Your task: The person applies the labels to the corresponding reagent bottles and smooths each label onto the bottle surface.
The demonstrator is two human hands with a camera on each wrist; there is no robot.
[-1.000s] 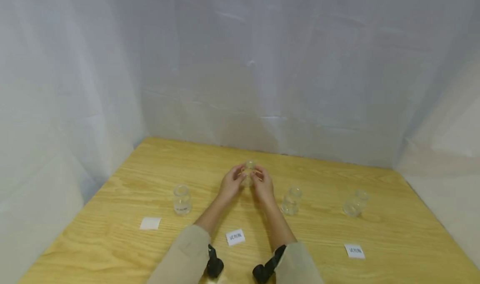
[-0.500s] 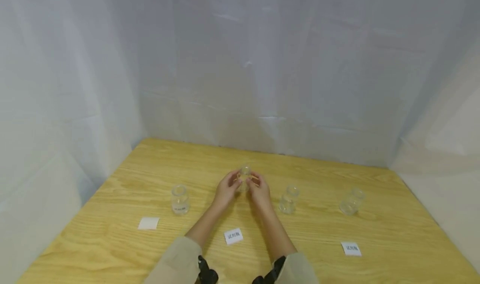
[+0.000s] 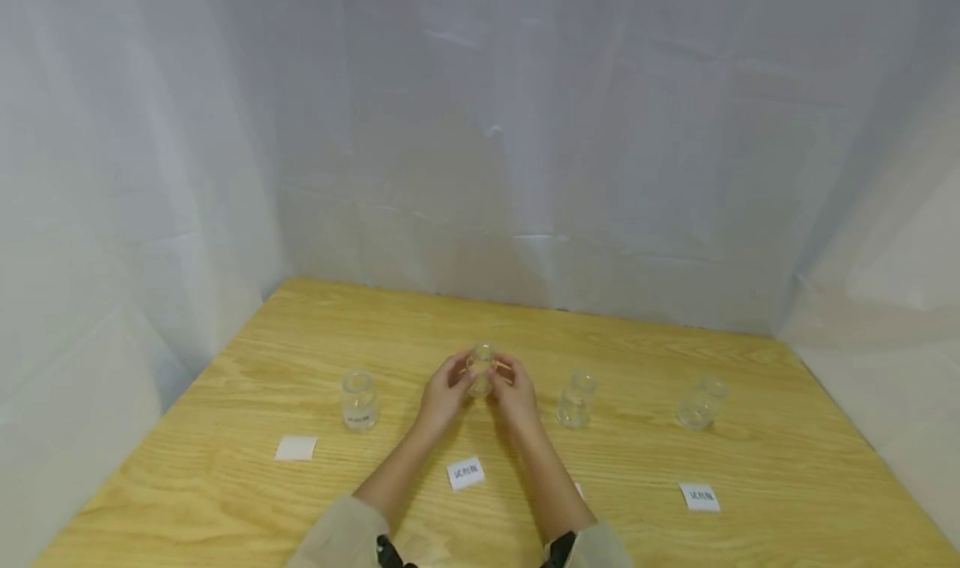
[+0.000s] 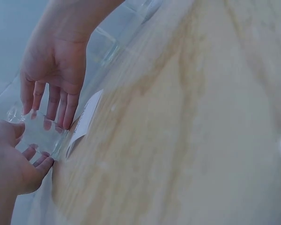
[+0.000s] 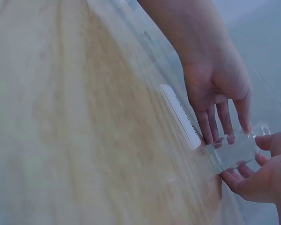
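Note:
A small clear glass bottle (image 3: 482, 369) with a narrow neck is held upright between both hands in the middle of the table. My left hand (image 3: 444, 394) grips its left side, fingers and thumb curled against the glass. From the other side, my right hand (image 3: 516, 394) holds it the same way. Through the glass of the bottle (image 4: 41, 133), fingertips show in the left wrist view. A white card (image 3: 467, 473) with handwritten characters lies on the table on the near side of the bottle, between the forearms.
A glass bottle (image 3: 360, 403) with a label stands at left, behind a blank white card (image 3: 296, 448). Two more glass bottles stand at right, one nearer (image 3: 576, 401) and one farther (image 3: 702, 403). Another written card (image 3: 700, 497) lies front right. White sheeting (image 3: 525, 134) surrounds the wooden table (image 3: 637, 468).
Both hands have drawn the bottle toward the person and slightly left. A white corner now shows beside the right forearm. The other bottles and cards stay in place.

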